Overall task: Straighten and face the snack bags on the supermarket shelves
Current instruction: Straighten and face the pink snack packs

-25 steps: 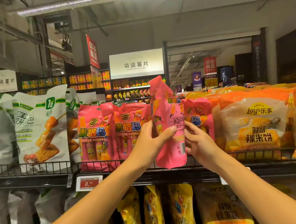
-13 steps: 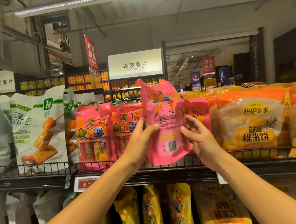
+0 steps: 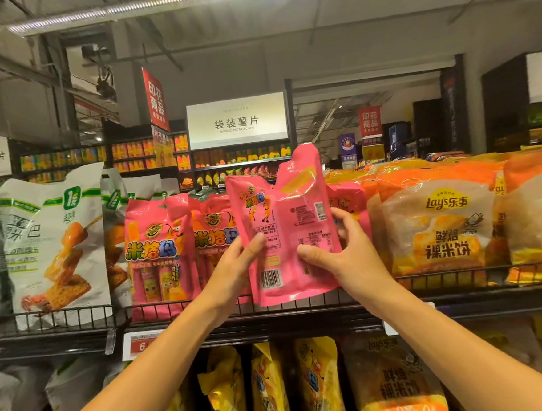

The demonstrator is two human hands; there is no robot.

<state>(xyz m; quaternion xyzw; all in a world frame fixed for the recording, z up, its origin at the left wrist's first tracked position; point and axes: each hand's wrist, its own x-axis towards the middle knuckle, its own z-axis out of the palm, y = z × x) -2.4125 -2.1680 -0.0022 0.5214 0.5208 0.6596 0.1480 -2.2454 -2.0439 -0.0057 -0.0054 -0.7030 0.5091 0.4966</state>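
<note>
The left hand (image 3: 235, 265) and right hand (image 3: 347, 257) are pinching the pink snack bags (image 3: 284, 233) by their side edges, back-side out, above the wire shelf's front rail (image 3: 78, 315) — light, crinkly, slippery film, probably best gripped at the side seams.

Two bare forearms enter from the near edge, one at left, one at right. No sleeves in view on either arm up to the frame edge. Left hand (image 3: 235, 268): no ring, watch or glove seen. Right hand (image 3: 347, 257): likewise bare, no band at the wrist. Fingernails short and unpainted where visible. No markings seen on either arm.
</note>
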